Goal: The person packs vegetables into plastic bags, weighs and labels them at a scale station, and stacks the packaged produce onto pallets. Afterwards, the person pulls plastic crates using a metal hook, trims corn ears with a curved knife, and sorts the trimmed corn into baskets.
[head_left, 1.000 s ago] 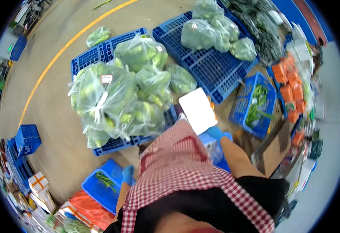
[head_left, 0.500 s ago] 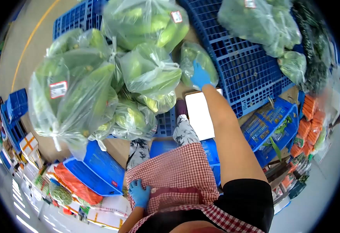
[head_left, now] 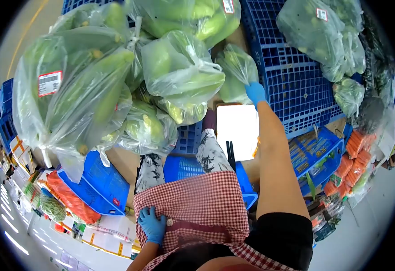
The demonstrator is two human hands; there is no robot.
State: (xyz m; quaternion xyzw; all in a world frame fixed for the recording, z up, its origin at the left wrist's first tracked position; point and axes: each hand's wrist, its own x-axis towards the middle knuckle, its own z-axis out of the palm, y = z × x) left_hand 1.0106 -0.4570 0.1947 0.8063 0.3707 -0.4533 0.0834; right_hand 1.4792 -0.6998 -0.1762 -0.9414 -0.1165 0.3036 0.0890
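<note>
My right hand (head_left: 256,93), in a blue glove, is closed at the right side of a clear plastic bag of green vegetables (head_left: 235,67). The plastic creases toward my fingers, whose tips are partly hidden. Just below that bag lies a flat white panel (head_left: 238,128), too bright to show detail. My left hand (head_left: 152,226), also gloved in blue, rests on the red checked apron (head_left: 193,194) with its fingers spread. Left of the gripped bag sits another knotted bag of green vegetables (head_left: 179,67).
Large labelled bags of long green vegetables (head_left: 80,90) fill the left. A blue plastic pallet (head_left: 292,77) stands at right, with another bagged load (head_left: 319,36) on it. Blue crates (head_left: 317,151) and bags of carrots (head_left: 353,153) are farther right; another blue crate (head_left: 102,185) is at left.
My right hand has shifted from the bag's top to its right side, and the plastic is now drawn toward it. My left hand stays on the apron. The camera view has shifted.
</note>
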